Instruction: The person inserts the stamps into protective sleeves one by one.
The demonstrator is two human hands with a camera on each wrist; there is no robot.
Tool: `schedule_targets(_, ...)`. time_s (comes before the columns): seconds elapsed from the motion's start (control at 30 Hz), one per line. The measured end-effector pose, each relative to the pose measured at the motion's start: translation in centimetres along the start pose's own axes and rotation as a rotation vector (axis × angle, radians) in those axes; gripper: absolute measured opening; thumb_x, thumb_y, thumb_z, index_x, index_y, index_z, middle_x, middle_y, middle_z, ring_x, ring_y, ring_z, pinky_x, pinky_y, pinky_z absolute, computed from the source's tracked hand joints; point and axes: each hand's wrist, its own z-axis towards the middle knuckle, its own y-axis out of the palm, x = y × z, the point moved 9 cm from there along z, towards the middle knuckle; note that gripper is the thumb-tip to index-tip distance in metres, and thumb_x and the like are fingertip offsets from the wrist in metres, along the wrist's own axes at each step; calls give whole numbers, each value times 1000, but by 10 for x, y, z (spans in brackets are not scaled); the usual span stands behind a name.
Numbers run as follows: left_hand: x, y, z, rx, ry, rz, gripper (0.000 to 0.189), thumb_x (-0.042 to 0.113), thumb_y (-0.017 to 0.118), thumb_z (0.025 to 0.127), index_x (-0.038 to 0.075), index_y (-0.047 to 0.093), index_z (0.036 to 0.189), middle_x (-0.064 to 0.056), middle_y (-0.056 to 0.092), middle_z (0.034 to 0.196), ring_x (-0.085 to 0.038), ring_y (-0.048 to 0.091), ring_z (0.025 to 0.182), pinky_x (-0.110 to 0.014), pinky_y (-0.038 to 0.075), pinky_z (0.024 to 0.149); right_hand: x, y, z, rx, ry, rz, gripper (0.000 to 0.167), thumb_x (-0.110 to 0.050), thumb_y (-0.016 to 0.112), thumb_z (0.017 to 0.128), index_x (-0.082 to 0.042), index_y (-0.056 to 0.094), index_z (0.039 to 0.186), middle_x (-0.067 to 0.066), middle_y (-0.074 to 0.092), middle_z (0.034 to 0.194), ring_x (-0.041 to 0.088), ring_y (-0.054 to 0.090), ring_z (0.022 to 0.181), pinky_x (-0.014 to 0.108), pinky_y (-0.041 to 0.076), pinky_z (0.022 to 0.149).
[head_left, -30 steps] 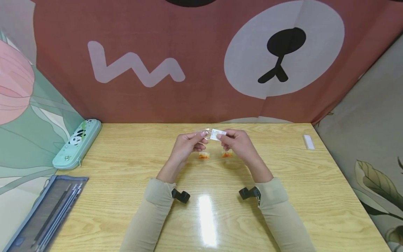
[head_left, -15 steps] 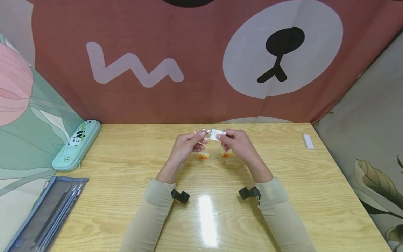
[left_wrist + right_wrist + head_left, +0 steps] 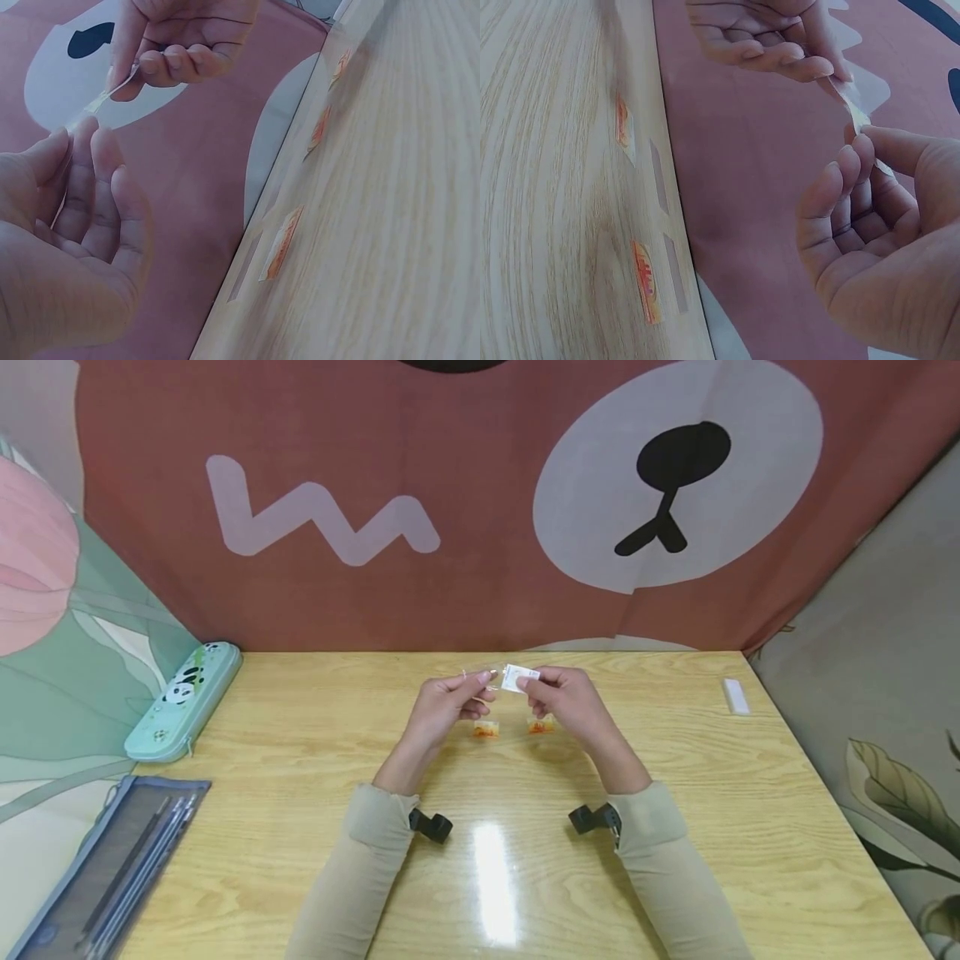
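My left hand (image 3: 445, 703) pinches a small clear plastic film between thumb and index finger, above the far part of the table. Beside it, my right hand (image 3: 567, 703) pinches a small white printed piece (image 3: 517, 677), like a card or sachet, at its right end. In the right wrist view, a thin whitish strip (image 3: 858, 114) spans the two hands' fingertips. Below the hands, two small orange-printed pieces (image 3: 486, 729) lie on the table in the head view. The left wrist view shows three orange-printed pieces (image 3: 281, 247) in a row.
A mint panda pencil case (image 3: 183, 703) lies at the table's back left. Nearer, a blue mesh pouch (image 3: 123, 860) with pencils lies along the left edge. A white block (image 3: 736, 697) sits at the back right. A brown cloth (image 3: 480, 585) hangs behind the wooden table (image 3: 315, 718).
Both hands stay nearly in place with the film and the white piece. The white piece has tilted slightly, and the film's glints have shifted.
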Motion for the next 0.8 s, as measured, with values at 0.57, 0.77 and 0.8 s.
schedule_targets(0.57, 1, -1, 0, 25, -15, -1, 35, 32, 74, 94, 2, 78, 111, 4, 74, 75, -9, 69, 66, -22, 58, 64, -1, 1, -2, -8, 2, 4, 25, -24, 67, 99, 1, 71, 102, 2, 60, 73, 12, 56, 63, 40, 57, 67)
schedule_targets(0.77, 0, -4, -1, 50, -17, 4, 34, 30, 74, 94, -2, 77, 106, 5, 74, 73, -9, 69, 64, -23, 59, 63, -1, 3, -1, -23, -7, -18, 27, -28, 67, 99, -2, 72, 103, 4, 60, 77, 16, 58, 66, 38, 58, 67)
schedule_targets(0.8, 0, -4, 0, 53, -20, 7, 34, 29, 74, 94, -3, 77, 106, 4, 74, 73, -9, 69, 64, -23, 59, 63, -1, 3, -1, -24, -9, -18, 27, -28, 67, 99, -1, 72, 102, 4, 60, 78, 16, 58, 66, 36, 58, 66)
